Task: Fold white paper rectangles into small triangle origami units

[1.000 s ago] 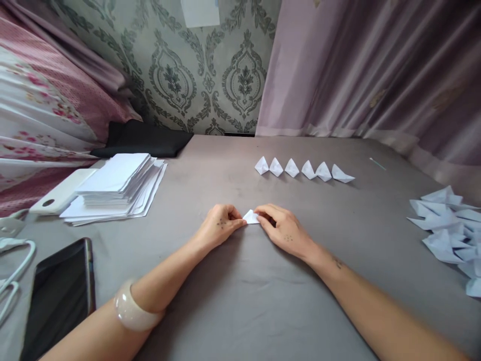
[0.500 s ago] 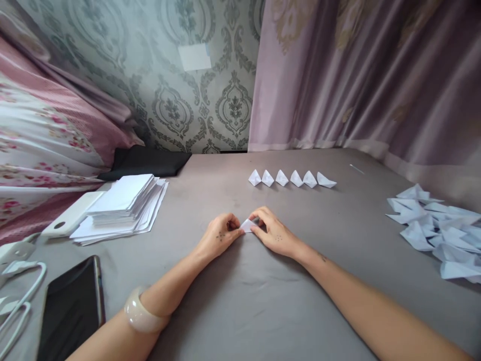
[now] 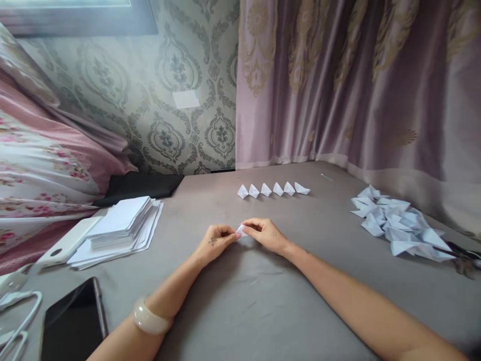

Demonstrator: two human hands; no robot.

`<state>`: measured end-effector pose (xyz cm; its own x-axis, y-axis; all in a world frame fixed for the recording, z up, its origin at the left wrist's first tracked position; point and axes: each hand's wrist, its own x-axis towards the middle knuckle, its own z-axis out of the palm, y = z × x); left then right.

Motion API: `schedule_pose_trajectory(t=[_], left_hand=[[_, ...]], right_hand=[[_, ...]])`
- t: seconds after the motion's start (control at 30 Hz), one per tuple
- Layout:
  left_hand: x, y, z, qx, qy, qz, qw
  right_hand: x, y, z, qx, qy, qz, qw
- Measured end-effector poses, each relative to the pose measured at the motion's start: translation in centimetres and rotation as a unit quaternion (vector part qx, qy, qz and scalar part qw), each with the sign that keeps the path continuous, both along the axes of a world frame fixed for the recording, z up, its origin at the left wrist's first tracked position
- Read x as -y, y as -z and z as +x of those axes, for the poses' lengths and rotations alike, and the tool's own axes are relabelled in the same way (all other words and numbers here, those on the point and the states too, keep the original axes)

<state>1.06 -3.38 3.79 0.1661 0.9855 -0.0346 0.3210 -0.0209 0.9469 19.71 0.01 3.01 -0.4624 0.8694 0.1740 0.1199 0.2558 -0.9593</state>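
Observation:
Between my two hands is a small folded piece of white paper (image 3: pixel 241 230), partly covered by the fingers. My left hand (image 3: pixel 218 241) pinches its left corner, thumb toward me. From the other side, my right hand (image 3: pixel 266 233) grips the paper with thumb and fingers closed on it. Both hands are just above the grey cloth surface (image 3: pixel 255 301). Beyond them stands a row of several small folded paper boats (image 3: pixel 266 189), the rightmost one turned differently from the others.
A stack of white paper sheets (image 3: pixel 120 220) lies at left, beside a white power strip (image 3: pixel 67 240) and a dark phone (image 3: pixel 75 321). At right is a heap of folded paper shapes (image 3: pixel 398 220), with a dark object (image 3: pixel 464 258) next to it. A black cloth (image 3: pixel 143 186) lies behind the stack.
The camera view has tilted up and turned right, so things appear shifted left and lower. Both hands keep their pinch on the folded paper, with the fingers closer together around it.

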Motion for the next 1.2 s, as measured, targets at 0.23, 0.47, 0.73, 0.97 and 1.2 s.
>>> schedule_pose_trajectory(t=[0.23, 0.47, 0.73, 0.97, 1.2], left_hand=[[0.6, -0.2, 0.5, 0.069, 0.03, -0.059, 0.995], [0.2, 0.0, 0.9, 0.164, -0.017, -0.111, 0.98], [0.3, -0.2, 1.3, 0.278, -0.039, -0.168, 0.945], [0.8, -0.3, 1.6, 0.189, -0.019, -0.095, 0.977], [0.9, -0.4, 1.8, 0.191, -0.068, -0.067, 0.977]], right_hand=[[0.5, -1.1, 0.1, -0.045, 0.04, -0.088, 0.994], [0.6, -1.6, 0.0, -0.083, 0.044, -0.171, 0.981], [1.1, -1.4, -0.6, -0.141, 0.074, -0.246, 0.956], [0.7, -1.4, -0.1, -0.087, 0.137, -0.139, 0.977], [1.4, -1.8, -0.5, -0.111, 0.091, -0.169, 0.975]])
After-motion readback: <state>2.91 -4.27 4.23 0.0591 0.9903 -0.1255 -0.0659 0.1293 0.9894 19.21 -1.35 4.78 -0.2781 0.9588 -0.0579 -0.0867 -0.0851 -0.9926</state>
